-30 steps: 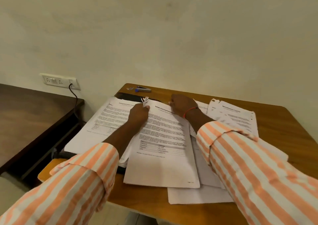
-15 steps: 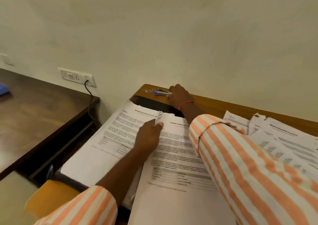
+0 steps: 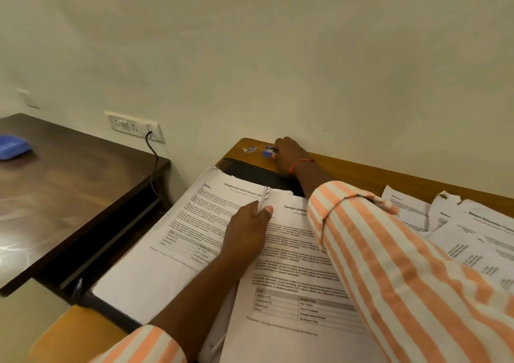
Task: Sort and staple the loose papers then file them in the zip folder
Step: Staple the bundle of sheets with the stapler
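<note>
My left hand [image 3: 247, 232] pinches the curled top-left corner of a stack of printed papers [image 3: 294, 285] lying in front of me. A second paper stack [image 3: 172, 240] lies to its left on a black zip folder [image 3: 250, 172]. My right hand [image 3: 286, 154] reaches to the table's far corner and closes on a small blue stapler [image 3: 267, 152], most of which is hidden under the fingers.
More loose, torn-edged sheets [image 3: 456, 223] lie at the right on the wooden table [image 3: 389, 176]. A small blue-white object [image 3: 249, 149] sits by the stapler. A dark side table [image 3: 69, 196] with a blue item [image 3: 12, 147] stands left; a cable hangs from a wall socket [image 3: 133, 126].
My right hand left the papers, reached to the far corner and took hold of the stapler. The left hand kept pinching the paper corner. The view has shifted left and closer.
</note>
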### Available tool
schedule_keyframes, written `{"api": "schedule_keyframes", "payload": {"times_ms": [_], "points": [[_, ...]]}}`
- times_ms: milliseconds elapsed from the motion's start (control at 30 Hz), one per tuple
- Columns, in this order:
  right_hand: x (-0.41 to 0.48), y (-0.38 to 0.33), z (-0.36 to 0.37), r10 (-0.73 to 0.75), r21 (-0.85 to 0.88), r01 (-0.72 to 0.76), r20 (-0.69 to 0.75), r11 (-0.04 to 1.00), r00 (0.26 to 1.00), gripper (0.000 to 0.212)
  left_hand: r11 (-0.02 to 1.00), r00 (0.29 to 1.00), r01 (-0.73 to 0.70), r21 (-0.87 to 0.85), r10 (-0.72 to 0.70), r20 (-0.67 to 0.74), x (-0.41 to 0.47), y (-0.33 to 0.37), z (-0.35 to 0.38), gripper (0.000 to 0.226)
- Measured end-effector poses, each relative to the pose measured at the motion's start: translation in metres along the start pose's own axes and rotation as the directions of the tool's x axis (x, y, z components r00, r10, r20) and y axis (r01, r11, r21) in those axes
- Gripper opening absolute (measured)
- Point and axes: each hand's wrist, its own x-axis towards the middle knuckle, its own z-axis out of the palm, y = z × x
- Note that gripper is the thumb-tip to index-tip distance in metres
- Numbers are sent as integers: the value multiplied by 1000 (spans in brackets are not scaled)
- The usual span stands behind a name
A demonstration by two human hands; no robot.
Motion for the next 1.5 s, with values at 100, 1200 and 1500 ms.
{"api": "schedule_keyframes", "payload": {"times_ms": [100, 1200, 1500], "points": [[-24, 12, -20, -46, 108, 44, 12, 993, 999, 14, 999, 1000, -9, -32, 10, 22, 2, -2, -3, 50], [-322, -19, -229, -286, -561, 299, 114, 772, 951, 47, 841, 839, -531, 105, 539, -74, -128, 91, -7, 39], [-310, -23, -224, -262, -595, 322, 187, 737, 947, 52, 823, 823, -567, -49, 563, -73, -126, 85, -4, 31]]}}
